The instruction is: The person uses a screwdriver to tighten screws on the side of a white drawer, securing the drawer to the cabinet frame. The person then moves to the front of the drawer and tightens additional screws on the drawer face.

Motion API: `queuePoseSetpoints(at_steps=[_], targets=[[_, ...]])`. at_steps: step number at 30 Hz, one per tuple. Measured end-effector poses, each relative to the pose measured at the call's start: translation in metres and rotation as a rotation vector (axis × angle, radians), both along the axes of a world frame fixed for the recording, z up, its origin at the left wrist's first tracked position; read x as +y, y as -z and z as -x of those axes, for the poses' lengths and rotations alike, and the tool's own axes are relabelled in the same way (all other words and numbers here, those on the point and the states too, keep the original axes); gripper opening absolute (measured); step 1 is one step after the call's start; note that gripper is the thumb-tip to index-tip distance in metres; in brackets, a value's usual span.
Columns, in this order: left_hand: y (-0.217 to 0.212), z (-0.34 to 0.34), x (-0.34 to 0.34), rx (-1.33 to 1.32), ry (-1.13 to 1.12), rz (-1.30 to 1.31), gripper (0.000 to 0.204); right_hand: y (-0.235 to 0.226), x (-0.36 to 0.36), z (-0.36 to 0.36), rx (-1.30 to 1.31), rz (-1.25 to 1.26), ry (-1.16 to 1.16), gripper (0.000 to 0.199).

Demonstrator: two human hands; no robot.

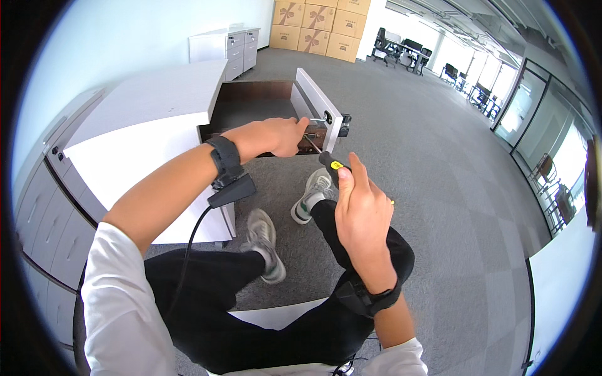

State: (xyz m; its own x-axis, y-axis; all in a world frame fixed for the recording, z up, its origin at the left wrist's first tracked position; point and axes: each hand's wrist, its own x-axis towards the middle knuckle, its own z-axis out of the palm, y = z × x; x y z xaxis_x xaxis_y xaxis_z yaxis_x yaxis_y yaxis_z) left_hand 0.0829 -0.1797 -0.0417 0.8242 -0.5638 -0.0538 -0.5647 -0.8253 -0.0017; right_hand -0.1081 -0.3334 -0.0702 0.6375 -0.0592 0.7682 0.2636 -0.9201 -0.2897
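Note:
My right hand (365, 213) is wrapped round a screwdriver (328, 164) with a black handle and a yellow mark. Its thin metal shaft slants up and left to the dark brown side of a pulled-out drawer (318, 103), close to my left hand (285, 136). That left hand is closed at the drawer's side, behind its white front; what its fingers grip is hidden. A short metal rod and a round black lock fitting (327, 117) show on the inner face of the drawer front, just beyond my left fingertips.
The drawer belongs to a white cabinet (150, 100) at my left. More white cabinets (235, 50) stand behind and beside it. Stacked cardboard boxes (316, 28) are at the back. Grey carpet (451, 188) spreads to the right, toward glass partitions (539, 106). My feet are below the drawer.

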Motion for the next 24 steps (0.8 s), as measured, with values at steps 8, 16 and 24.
queuePoseSetpoints(at_steps=[8,16,24], targets=[[0.001,-0.012,0.008,-0.193,0.191,0.025,0.033,0.033,0.008,-0.028,-0.058,-0.756,-0.223,0.044],[0.014,-0.018,-0.006,-0.236,0.117,-0.026,0.034,0.081,-0.022,-0.027,-0.061,-0.582,-0.11,0.065],[0.037,-0.027,-0.004,-0.498,0.15,0.117,0.03,0.075,-0.029,-0.046,-0.072,-0.258,-0.185,0.055]])
